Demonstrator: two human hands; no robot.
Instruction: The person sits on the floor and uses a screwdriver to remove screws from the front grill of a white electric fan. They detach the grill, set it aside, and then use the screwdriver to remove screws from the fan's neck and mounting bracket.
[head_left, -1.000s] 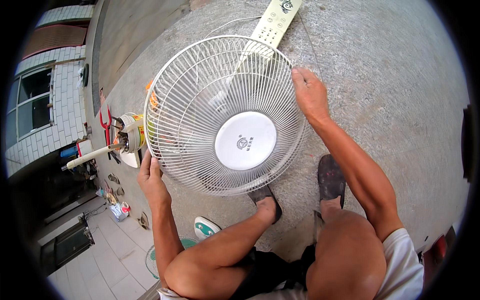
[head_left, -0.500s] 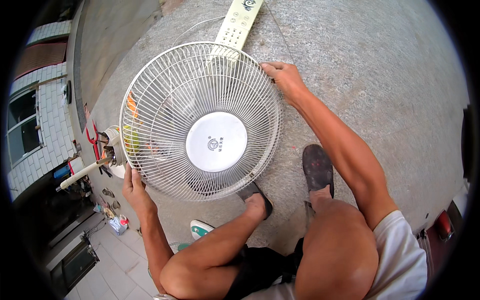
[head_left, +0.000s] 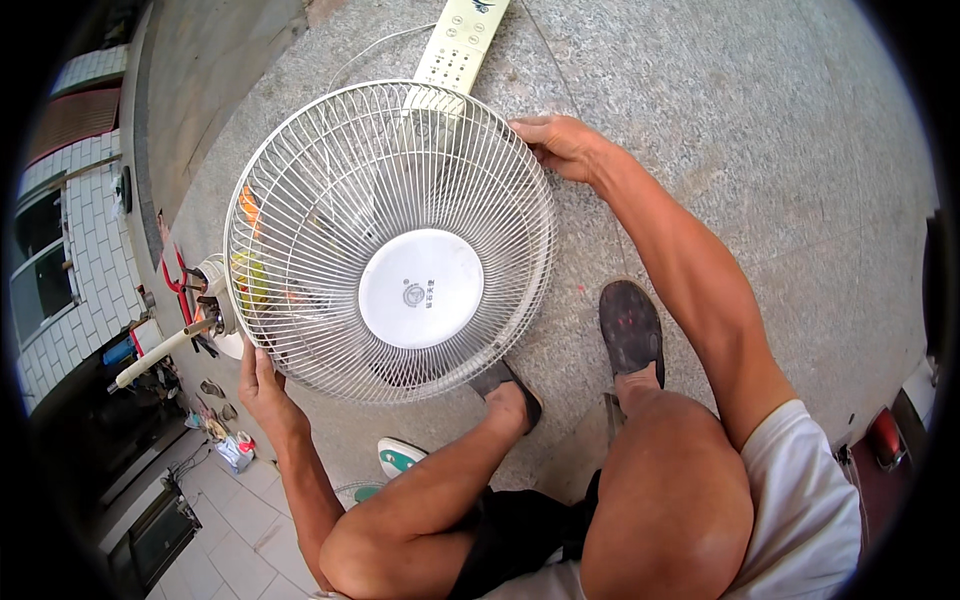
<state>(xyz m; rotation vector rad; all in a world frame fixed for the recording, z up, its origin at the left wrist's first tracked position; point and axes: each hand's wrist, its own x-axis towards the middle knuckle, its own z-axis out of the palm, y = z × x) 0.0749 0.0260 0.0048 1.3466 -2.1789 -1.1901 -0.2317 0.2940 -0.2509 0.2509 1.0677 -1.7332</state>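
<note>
We hold a round, dished white wire fan grille (head_left: 400, 215) between our two hands, which are well apart, each closed on its rim. Our left hand (head_left: 270, 395) pinches the near left edge; our right hand (head_left: 565, 145) grips the far right edge, its fingertips partly hidden by the wires. Between the hands sits the grille's smooth white plastic central disc (head_left: 420, 288). Just beyond the grille, ahead and to the left of our right hand, a long cream control panel with small buttons (head_left: 458, 45) lies partly behind the wires. To the left of our left hand are a pale cream tube (head_left: 160, 355) and a red-handled tool (head_left: 178, 280). Nearer us than our right hand is a dark slip-on shoe (head_left: 631, 325).
</note>
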